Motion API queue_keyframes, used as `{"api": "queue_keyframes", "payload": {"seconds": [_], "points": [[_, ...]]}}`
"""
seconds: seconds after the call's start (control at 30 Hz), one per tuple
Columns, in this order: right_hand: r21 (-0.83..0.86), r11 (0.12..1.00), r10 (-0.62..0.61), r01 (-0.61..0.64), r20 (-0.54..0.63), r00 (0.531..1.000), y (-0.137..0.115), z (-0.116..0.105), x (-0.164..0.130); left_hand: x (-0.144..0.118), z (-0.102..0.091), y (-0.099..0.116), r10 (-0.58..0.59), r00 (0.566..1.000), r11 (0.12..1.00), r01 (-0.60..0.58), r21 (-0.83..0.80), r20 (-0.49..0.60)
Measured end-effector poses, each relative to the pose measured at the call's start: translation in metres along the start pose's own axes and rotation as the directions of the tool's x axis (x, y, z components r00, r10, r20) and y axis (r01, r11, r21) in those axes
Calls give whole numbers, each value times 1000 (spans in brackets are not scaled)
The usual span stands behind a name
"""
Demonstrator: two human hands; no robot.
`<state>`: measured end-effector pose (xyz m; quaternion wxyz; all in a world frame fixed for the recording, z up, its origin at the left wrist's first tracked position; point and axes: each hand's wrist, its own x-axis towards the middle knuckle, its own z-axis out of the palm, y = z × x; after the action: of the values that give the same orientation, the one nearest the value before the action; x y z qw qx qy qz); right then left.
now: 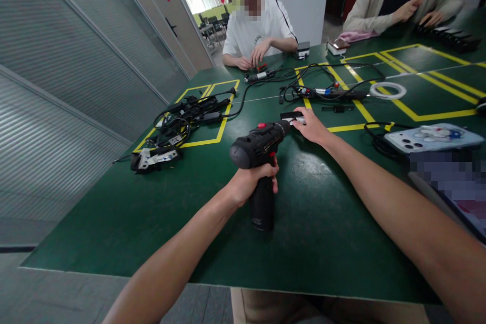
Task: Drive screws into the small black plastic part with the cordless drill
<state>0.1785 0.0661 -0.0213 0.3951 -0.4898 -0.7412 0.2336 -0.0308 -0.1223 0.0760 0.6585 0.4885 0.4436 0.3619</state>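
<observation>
A black cordless drill (pixel 261 143) with red buttons stands upright near the middle of the green table (pixel 152 233). My left hand (pixel 253 181) is wrapped round its grip, fingers near the red trigger. The drill's nose points away from me and to the right, toward my right hand (pixel 312 126). Between the fingers of that hand is a small black-and-silver part (pixel 291 117), close to the drill's chuck. Whether the drill tip touches this part is hidden.
Tangled black cables (pixel 186 121) lie at the left beside a black-and-white strip (pixel 155 158). Beyond my right hand are a pen-shaped tool (pixel 341 93) and a white ring (pixel 388 91). A phone (pixel 433 137) lies at right. Two people sit across the table.
</observation>
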Motion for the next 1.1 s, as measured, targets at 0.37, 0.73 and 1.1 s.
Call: {"api": "queue_keyframes", "payload": {"seconds": [0.37, 0.73, 1.1], "points": [[6, 1000, 2, -2, 6, 1000, -1, -2, 0, -1, 2, 3, -27, 999, 999, 26, -27, -18], [12, 1000, -14, 14, -8, 1000, -4, -2, -2, -1, 2, 2, -12, 1000, 1000, 11, -17, -17], [24, 998, -52, 51, 14, 999, 4, -2, 1, -1, 0, 0, -8, 1000, 1000, 8, -10, -5]]}}
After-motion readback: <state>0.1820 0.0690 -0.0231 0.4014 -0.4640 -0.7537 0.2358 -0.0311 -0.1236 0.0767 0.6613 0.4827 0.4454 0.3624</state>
